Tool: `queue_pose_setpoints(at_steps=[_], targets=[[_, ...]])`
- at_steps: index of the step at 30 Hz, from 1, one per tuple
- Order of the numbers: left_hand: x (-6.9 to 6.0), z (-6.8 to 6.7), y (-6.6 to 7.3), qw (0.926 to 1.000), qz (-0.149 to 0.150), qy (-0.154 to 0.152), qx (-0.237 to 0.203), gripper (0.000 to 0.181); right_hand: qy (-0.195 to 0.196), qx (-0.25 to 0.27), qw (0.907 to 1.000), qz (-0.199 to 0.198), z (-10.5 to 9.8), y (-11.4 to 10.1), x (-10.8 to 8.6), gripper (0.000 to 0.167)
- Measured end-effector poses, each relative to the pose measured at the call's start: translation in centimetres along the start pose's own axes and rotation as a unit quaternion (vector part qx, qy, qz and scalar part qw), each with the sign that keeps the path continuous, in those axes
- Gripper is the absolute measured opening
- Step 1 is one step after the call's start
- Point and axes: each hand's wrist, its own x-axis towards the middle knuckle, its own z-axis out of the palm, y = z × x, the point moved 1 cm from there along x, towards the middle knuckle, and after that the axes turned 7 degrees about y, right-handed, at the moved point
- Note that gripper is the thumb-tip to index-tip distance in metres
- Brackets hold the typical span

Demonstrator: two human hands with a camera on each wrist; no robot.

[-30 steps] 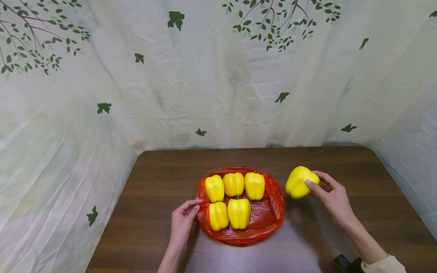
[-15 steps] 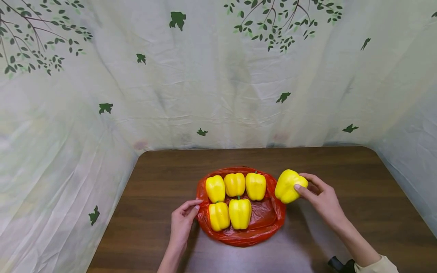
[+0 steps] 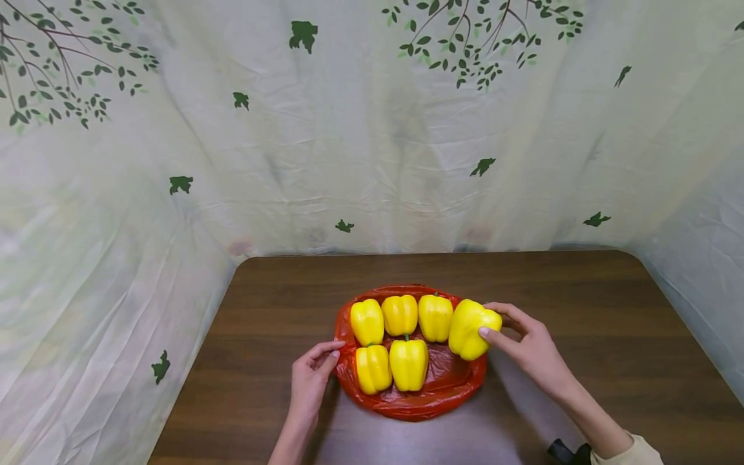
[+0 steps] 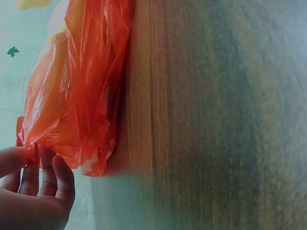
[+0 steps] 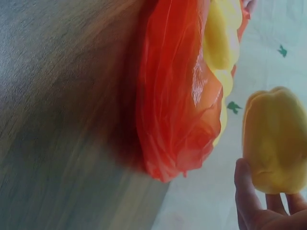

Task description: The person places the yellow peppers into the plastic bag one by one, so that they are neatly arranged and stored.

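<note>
A red plastic bag (image 3: 447, 368), its rim spread round, lies on the table with several yellow bell peppers (image 3: 409, 365) in two rows inside. At its left rim, my left hand (image 3: 310, 374) pinches the plastic between thumb and fingers; the left wrist view shows the bag (image 4: 72, 96) gathered at those fingertips. My right hand (image 3: 531, 352) grips another yellow bell pepper (image 3: 472, 330) by one end, over the bag's right side. In the right wrist view this pepper (image 5: 276, 139) is clear of the bag (image 5: 177, 96), held by thumb and fingers.
A brown wooden table (image 3: 279, 303) carries the bag. Behind it hangs a pale curtain (image 3: 360, 142) printed with green leaves. A dark strap (image 3: 569, 452) sits on the right wrist, by a light sleeve (image 3: 630, 452).
My right hand has carried its bell pepper leftward and slightly down, from beside the bag to over its right side. The left hand stays at the left rim.
</note>
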Motion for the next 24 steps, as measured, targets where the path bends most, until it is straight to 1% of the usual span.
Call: queue_pose_setpoints(at_steps=[6, 10, 14, 19, 24], targets=[[0.0, 0.0, -0.1, 1.0, -0.001, 0.001, 0.002, 0.021, -0.036, 0.009, 0.9993, 0.009, 1.2, -0.4, -0.1, 0.043], [0.0, 0.1, -0.2, 1.0, -0.001, 0.001, -0.002, 0.021, -0.053, -0.006, 0.9986, 0.002, 1.8, -0.6, -0.1, 0.042], [0.0, 0.0, -0.3, 1.0, -0.002, 0.002, -0.002, 0.021, -0.073, -0.029, 0.9969, 0.005, 2.4, -0.5, 0.0, 0.043], [0.0, 0.0, -0.4, 1.0, -0.001, 0.003, -0.004, 0.021, -0.111, -0.059, 0.9918, 0.021, 2.7, -0.4, 0.1, 0.046], [0.0, 0.0, -0.4, 1.0, 0.001, 0.003, -0.001, 0.021, -0.15, -0.1, 0.9834, 0.025, 2.9, -0.2, 0.2, 0.047]])
